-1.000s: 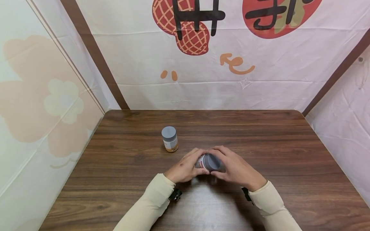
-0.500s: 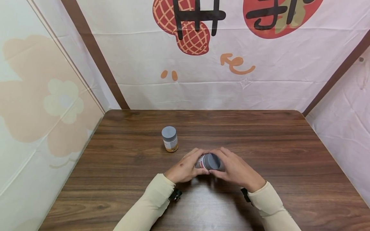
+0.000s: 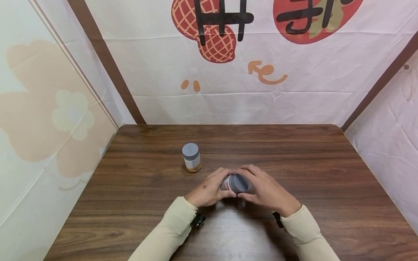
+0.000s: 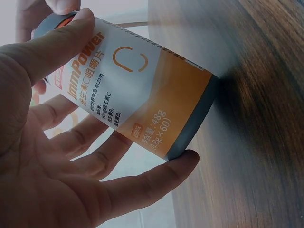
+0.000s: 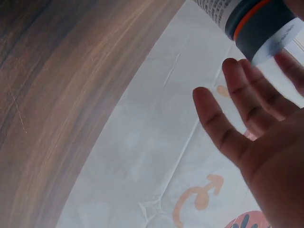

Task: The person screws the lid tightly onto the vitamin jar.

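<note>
My left hand (image 3: 208, 189) grips the body of a vitamin C bottle (image 4: 137, 80), tilted with its grey lid (image 3: 239, 183) towards the right. In the left wrist view the thumb presses the white and orange label, and the little finger touches the grey base. At the lid end, my right hand (image 3: 268, 191) pinches the lid between thumb and fingers. The right wrist view shows an orange line below the lid and some right-hand fingers (image 5: 216, 123) spread off it. In the head view the two hands' fingertips nearly meet.
A second bottle (image 3: 192, 158) with a grey lid stands upright on the wooden table (image 3: 137, 174), beyond and left of my hands. A printed white cloth (image 3: 228, 108) hangs behind the table's far edge, with more cloth at both sides.
My right hand shifts slightly left around the lid, then slightly back right. The left hand and its bottle stay in place, as does the standing bottle.
</note>
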Motion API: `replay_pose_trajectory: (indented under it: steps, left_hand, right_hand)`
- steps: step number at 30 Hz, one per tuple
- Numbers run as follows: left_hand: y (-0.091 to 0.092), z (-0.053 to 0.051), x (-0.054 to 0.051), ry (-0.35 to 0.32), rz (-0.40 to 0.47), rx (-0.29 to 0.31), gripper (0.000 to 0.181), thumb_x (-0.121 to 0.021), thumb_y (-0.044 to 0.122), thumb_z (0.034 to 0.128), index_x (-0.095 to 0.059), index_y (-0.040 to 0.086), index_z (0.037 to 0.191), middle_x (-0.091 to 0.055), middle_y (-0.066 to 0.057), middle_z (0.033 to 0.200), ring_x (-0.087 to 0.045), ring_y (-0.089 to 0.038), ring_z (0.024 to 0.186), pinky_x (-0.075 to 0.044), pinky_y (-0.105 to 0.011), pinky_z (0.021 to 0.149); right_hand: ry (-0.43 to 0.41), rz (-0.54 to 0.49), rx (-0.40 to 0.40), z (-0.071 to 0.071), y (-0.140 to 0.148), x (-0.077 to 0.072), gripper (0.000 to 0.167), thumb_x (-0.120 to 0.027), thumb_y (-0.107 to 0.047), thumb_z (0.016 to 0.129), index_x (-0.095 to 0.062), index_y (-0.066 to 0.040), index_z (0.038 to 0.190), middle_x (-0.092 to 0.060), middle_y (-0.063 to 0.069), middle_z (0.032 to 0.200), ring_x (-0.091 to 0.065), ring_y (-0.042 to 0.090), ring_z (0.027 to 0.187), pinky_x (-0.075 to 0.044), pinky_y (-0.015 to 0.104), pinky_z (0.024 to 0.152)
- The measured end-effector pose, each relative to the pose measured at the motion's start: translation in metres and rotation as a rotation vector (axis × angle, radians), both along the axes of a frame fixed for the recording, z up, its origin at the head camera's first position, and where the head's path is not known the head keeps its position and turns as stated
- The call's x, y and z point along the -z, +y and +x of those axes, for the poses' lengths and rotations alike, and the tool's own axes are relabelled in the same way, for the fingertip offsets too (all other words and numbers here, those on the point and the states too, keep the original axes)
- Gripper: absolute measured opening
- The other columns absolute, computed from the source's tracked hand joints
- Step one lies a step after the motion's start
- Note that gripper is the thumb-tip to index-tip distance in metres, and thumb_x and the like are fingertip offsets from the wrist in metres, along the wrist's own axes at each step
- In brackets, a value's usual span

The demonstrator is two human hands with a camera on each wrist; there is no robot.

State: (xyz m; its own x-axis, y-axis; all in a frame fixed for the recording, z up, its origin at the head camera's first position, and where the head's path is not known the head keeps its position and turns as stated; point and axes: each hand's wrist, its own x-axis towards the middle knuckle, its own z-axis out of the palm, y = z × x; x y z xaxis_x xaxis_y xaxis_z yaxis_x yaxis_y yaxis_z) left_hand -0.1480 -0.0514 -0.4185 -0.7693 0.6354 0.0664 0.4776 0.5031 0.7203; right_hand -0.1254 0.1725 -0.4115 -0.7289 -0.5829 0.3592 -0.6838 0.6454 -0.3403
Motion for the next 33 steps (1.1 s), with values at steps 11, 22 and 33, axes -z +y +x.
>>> replay_pose_trajectory:
  steps: [11, 22, 33]
  left_hand:
    - [0.0005, 0.001, 0.0005, -0.011, 0.012, -0.008, 0.058, -0.079, 0.023, 0.0869, -0.053, 0.014, 0.138, -0.056, -0.002, 0.119, -0.054, -0.014, 0.097, -0.048, -0.03, 0.083]
    - [0.0024, 0.0046, 0.0018, 0.031, 0.001, -0.005, 0.059, -0.078, 0.022, 0.088, -0.051, 0.014, 0.14, -0.056, -0.002, 0.12, -0.052, -0.016, 0.099, -0.047, -0.031, 0.084]
    - [0.006, 0.0093, 0.0041, 0.053, 0.006, -0.031, 0.056, -0.076, 0.022, 0.0903, -0.051, 0.015, 0.14, -0.055, -0.002, 0.123, -0.051, -0.016, 0.102, -0.048, -0.031, 0.084]
  right_hand:
    - [-0.046, -0.049, -0.082, 0.0001, 0.0024, -0.0012, 0.063, -0.084, -0.018, 0.082, -0.056, -0.008, 0.137, -0.058, 0.002, 0.121, -0.058, 0.013, 0.103, -0.052, 0.034, 0.084]
    - [-0.033, -0.049, -0.061, 0.0025, 0.0018, -0.0005, 0.059, -0.083, -0.022, 0.084, -0.055, -0.006, 0.133, -0.057, 0.001, 0.107, -0.058, 0.015, 0.078, -0.05, 0.028, 0.068]
    - [-0.038, -0.034, -0.038, 0.0038, 0.0025, -0.0012, 0.056, -0.082, -0.022, 0.085, -0.055, -0.003, 0.13, -0.055, 0.003, 0.102, -0.054, 0.013, 0.069, -0.047, 0.025, 0.061]
